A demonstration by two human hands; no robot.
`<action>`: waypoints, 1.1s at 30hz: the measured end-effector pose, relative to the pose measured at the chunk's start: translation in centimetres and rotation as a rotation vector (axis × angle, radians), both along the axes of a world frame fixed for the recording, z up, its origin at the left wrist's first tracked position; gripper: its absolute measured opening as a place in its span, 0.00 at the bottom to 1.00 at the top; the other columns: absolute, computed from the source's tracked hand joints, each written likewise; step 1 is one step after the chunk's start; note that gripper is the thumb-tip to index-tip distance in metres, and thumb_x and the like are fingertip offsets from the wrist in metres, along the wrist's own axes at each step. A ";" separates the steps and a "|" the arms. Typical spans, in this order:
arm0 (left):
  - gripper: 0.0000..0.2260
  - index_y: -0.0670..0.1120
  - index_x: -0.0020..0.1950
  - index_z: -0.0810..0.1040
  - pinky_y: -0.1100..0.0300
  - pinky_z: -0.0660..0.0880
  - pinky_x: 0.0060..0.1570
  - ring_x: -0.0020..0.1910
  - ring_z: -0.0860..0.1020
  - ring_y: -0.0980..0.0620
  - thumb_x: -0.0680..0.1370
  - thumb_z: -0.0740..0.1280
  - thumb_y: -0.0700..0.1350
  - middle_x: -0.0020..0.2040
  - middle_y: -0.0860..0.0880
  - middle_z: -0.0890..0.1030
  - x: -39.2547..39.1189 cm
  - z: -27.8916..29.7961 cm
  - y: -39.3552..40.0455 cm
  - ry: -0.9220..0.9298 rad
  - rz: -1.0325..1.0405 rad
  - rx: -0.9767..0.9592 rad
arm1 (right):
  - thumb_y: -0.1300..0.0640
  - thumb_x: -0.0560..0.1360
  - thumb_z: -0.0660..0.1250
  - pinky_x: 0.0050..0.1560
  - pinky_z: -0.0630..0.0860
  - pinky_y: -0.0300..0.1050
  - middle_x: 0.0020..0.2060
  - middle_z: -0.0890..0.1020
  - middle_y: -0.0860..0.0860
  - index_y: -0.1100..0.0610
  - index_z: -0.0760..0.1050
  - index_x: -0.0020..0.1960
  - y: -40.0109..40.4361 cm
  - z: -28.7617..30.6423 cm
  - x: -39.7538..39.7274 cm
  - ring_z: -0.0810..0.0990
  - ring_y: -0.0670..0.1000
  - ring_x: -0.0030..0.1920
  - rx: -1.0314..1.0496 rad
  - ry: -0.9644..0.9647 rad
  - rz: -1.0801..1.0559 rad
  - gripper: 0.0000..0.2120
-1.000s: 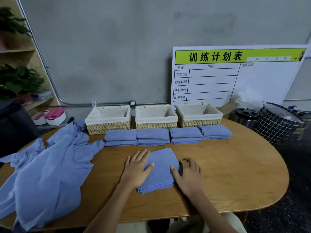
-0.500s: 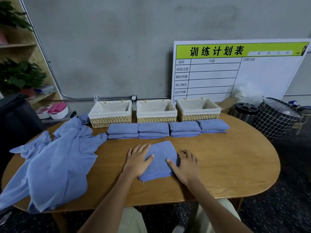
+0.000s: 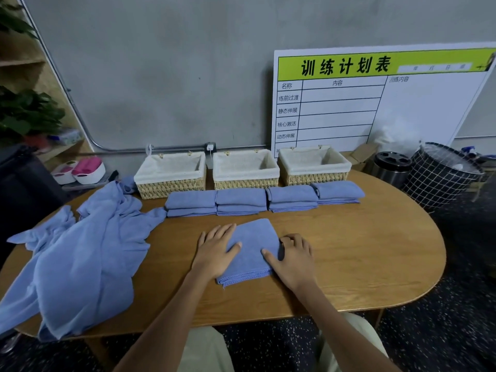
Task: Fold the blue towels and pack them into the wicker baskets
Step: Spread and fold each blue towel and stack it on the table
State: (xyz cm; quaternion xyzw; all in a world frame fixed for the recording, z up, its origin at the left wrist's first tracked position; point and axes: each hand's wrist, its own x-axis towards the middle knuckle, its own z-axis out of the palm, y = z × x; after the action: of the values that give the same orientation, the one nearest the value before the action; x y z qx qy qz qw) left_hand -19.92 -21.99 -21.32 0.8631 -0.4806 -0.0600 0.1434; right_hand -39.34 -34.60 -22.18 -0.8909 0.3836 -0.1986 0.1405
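A folded blue towel (image 3: 252,248) lies flat on the wooden table (image 3: 362,253) in front of me. My left hand (image 3: 214,248) rests flat on its left side, fingers straight. My right hand (image 3: 294,260) lies on its right edge, thumb on the cloth and fingers bent at the fold. Behind it runs a row of folded blue towels (image 3: 264,200) in several stacks. Three lined wicker baskets stand along the wall: left (image 3: 170,174), middle (image 3: 245,170), right (image 3: 314,165), all holding nothing. A heap of unfolded blue towels (image 3: 80,253) covers the table's left end.
A white planning board (image 3: 375,103) leans on the wall behind the right basket. A metal bin (image 3: 391,167) and a black wire basket (image 3: 440,175) stand off the table's right end. Shelves with plants (image 3: 29,114) and pink-white bowls (image 3: 86,171) are at the left.
The camera has pulled back and up slightly, so the table sits lower in view. Both hands stay on the folded towel with barely any movement.
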 end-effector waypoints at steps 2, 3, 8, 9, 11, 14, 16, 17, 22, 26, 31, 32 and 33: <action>0.28 0.58 0.82 0.50 0.48 0.44 0.78 0.80 0.49 0.54 0.83 0.51 0.63 0.81 0.59 0.54 -0.1 0.1 0.0 0.006 0.000 -0.014 | 0.27 0.73 0.52 0.70 0.63 0.52 0.65 0.72 0.51 0.52 0.74 0.64 0.0 0.0 0.0 0.68 0.55 0.68 0.014 -0.004 0.017 0.35; 0.28 0.58 0.82 0.51 0.48 0.44 0.78 0.80 0.50 0.55 0.83 0.51 0.63 0.81 0.59 0.54 -0.1 0.2 0.1 0.005 0.001 -0.027 | 0.27 0.73 0.51 0.70 0.63 0.52 0.64 0.72 0.50 0.51 0.74 0.64 0.0 0.0 0.0 0.69 0.54 0.67 0.023 -0.007 0.026 0.35; 0.27 0.59 0.80 0.58 0.50 0.47 0.77 0.79 0.55 0.56 0.82 0.48 0.65 0.79 0.60 0.60 -0.4 -0.1 0.4 0.075 0.052 -0.097 | 0.34 0.74 0.61 0.61 0.66 0.48 0.53 0.76 0.44 0.48 0.73 0.58 -0.1 0.5 0.3 0.71 0.48 0.58 0.107 -0.068 0.034 0.21; 0.29 0.59 0.79 0.61 0.50 0.50 0.76 0.77 0.59 0.55 0.80 0.45 0.68 0.77 0.60 0.64 -0.5 -0.2 0.5 0.080 0.090 -0.128 | 0.37 0.74 0.65 0.58 0.68 0.47 0.49 0.77 0.43 0.47 0.73 0.57 -0.3 0.8 0.4 0.72 0.47 0.55 0.157 -0.111 0.037 0.18; 0.32 0.59 0.74 0.70 0.50 0.61 0.71 0.71 0.69 0.53 0.77 0.43 0.69 0.70 0.59 0.73 -0.7 0.0 0.7 0.044 0.142 -0.207 | 0.46 0.74 0.71 0.51 0.75 0.47 0.46 0.79 0.42 0.46 0.74 0.56 -1.2 1.4 1.0 0.76 0.46 0.50 0.326 -0.236 0.083 0.13; 0.24 0.55 0.69 0.75 0.51 0.74 0.59 0.58 0.78 0.52 0.80 0.57 0.65 0.58 0.56 0.81 0.1 0.8 0.2 0.169 0.161 -0.260 | 0.57 0.73 0.74 0.52 0.78 0.45 0.50 0.81 0.40 0.46 0.77 0.57 -3.6 2.3 2.0 0.80 0.41 0.52 0.558 -0.415 0.186 0.16; 0.26 0.53 0.73 0.72 0.53 0.77 0.56 0.57 0.79 0.54 0.79 0.63 0.64 0.58 0.55 0.80 1.0 1.3 -0.7 0.306 0.141 -0.249 | 0.57 0.73 0.76 0.54 0.77 0.42 0.55 0.81 0.41 0.48 0.78 0.60 -5.5 3.1 2.7 0.79 0.40 0.55 0.619 -0.426 0.269 0.17; 0.28 0.53 0.75 0.69 0.53 0.77 0.58 0.60 0.78 0.54 0.78 0.65 0.64 0.62 0.54 0.79 1.4 1.8 -1.2 0.408 0.119 -0.256 | 0.56 0.73 0.76 0.54 0.77 0.41 0.56 0.81 0.42 0.49 0.78 0.61 -6.3 3.4 3.0 0.79 0.40 0.56 0.636 -0.414 0.305 0.18; 0.33 0.54 0.73 0.72 0.48 0.77 0.63 0.66 0.76 0.54 0.72 0.73 0.66 0.67 0.57 0.77 3.5 2.8 -4.3 0.784 0.077 -0.367 | 0.58 0.73 0.76 0.51 0.75 0.33 0.57 0.80 0.40 0.49 0.78 0.61 -8.0 5.1 4.7 0.78 0.35 0.55 0.616 -0.318 0.393 0.18; 0.29 0.51 0.71 0.74 0.53 0.80 0.59 0.60 0.80 0.56 0.72 0.77 0.55 0.61 0.54 0.81 4.4 3.6 -5.3 0.794 0.074 -0.459 | 0.59 0.73 0.76 0.52 0.76 0.34 0.56 0.81 0.42 0.49 0.79 0.60 -8.8 5.9 5.6 0.79 0.37 0.55 0.600 -0.354 0.418 0.17; 0.14 0.53 0.57 0.79 0.58 0.80 0.47 0.46 0.83 0.56 0.73 0.77 0.47 0.50 0.58 0.84 4.1 5.5 -3.5 0.733 0.061 -0.556 | 0.60 0.73 0.76 0.55 0.73 0.32 0.55 0.81 0.40 0.50 0.79 0.61 -8.3 6.9 5.6 0.78 0.38 0.57 0.539 -0.462 0.428 0.18; 0.12 0.52 0.55 0.79 0.59 0.80 0.41 0.40 0.84 0.54 0.74 0.77 0.46 0.47 0.57 0.85 3.8 5.8 -3.1 0.726 0.059 -0.566 | 0.60 0.72 0.76 0.56 0.74 0.32 0.56 0.81 0.39 0.49 0.80 0.60 -7.9 7.0 5.5 0.78 0.38 0.58 0.526 -0.482 0.430 0.18; 0.11 0.51 0.55 0.78 0.60 0.79 0.37 0.35 0.83 0.51 0.75 0.76 0.45 0.46 0.56 0.85 3.5 6.1 -2.6 0.710 0.061 -0.570 | 0.59 0.72 0.76 0.57 0.73 0.32 0.56 0.81 0.38 0.48 0.79 0.60 -7.5 7.1 5.4 0.78 0.38 0.58 0.511 -0.499 0.429 0.18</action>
State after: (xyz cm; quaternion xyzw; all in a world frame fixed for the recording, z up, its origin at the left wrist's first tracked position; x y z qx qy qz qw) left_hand -16.47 -24.60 -15.25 0.7287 -0.3735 -0.2133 0.5329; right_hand -33.99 -42.07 -15.09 -0.8116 0.1805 -0.2730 0.4840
